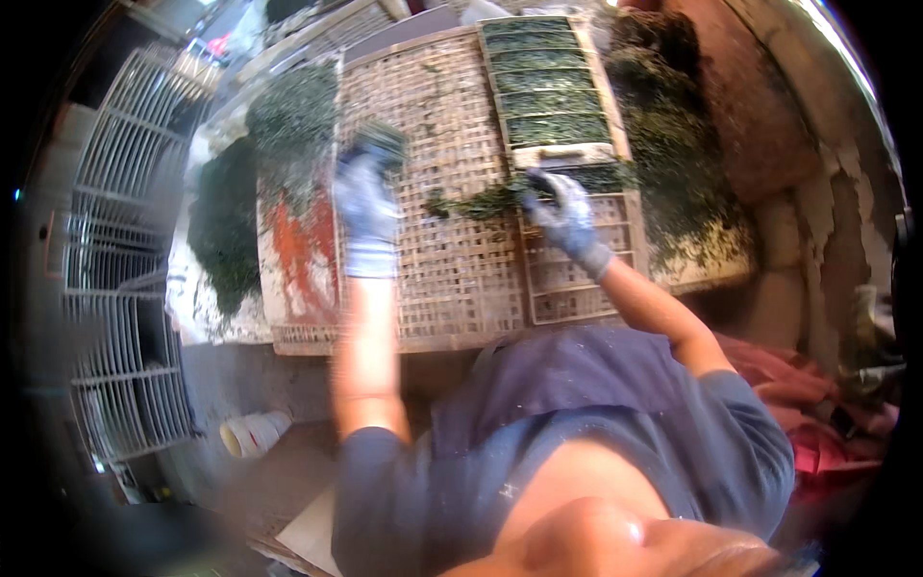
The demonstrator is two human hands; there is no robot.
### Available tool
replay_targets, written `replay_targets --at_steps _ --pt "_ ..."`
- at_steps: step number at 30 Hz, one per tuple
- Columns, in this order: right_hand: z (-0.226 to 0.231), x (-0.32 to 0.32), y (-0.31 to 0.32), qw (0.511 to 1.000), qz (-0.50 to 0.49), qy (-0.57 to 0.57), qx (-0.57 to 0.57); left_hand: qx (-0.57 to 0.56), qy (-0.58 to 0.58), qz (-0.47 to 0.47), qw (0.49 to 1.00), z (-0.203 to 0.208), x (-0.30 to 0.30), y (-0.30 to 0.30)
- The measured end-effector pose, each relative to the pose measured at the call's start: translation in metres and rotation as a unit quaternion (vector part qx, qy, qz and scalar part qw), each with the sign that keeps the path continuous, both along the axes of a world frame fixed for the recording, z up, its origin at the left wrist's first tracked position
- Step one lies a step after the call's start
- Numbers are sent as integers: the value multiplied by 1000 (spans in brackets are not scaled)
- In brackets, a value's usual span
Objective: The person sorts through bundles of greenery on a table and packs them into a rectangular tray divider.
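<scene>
My left hand (368, 197), in a blue-and-white glove, is smeared by motion over the left side of a woven slatted rack (423, 279). A dark green clump of shredded leaves (383, 144) shows at its fingers, seemingly in its grip. My right hand (569, 213), gloved in grey-blue, has its thumb and fingers curved apart at a narrow framed tray (577, 279). Loose green strands (487, 202) lie beside its fingertips. Above that hand a pale bar (562, 155) crosses the tray. The tray's far sections hold green shreds (543, 82); wooden slats show in its near sections.
Heaps of dark green shreds lie left (226, 226) and right (673, 144) of the rack. Stacked slatted frames (125, 231) stand at the far left. A white bucket (255, 435) lies on the floor. Red cloth (798, 394) is near my right elbow.
</scene>
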State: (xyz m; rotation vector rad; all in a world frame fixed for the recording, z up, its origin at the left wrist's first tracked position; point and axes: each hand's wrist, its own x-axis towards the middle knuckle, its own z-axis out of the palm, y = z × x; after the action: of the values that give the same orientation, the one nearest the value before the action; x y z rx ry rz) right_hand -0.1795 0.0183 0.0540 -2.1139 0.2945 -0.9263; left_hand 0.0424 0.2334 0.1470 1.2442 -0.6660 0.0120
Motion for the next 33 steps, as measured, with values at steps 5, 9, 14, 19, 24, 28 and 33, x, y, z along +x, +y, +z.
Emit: replay_targets --at_steps 5,9,14,19,24,28,33 --pt "-59 9 -53 978 -52 23 199 -38 333 -104 937 -122 -142 -163" --pt "-68 -43 -152 968 -87 222 83 278 -88 93 952 -118 -159 -163" --pt "-47 -66 -144 982 -58 178 -8 464 -404 100 782 -174 -199 -193" --pt "-60 -87 -152 989 -87 123 12 510 -376 -16 773 -151 -175 -177" --pt "-58 -63 -112 985 -68 132 -93 434 -423 82 791 -136 -157 -166" --pt "-56 -48 -139 979 -7 203 4 525 -269 -22 807 -132 -115 -153" --pt "-86 -23 -119 986 0 164 -36 486 -269 39 830 -129 -94 -147"
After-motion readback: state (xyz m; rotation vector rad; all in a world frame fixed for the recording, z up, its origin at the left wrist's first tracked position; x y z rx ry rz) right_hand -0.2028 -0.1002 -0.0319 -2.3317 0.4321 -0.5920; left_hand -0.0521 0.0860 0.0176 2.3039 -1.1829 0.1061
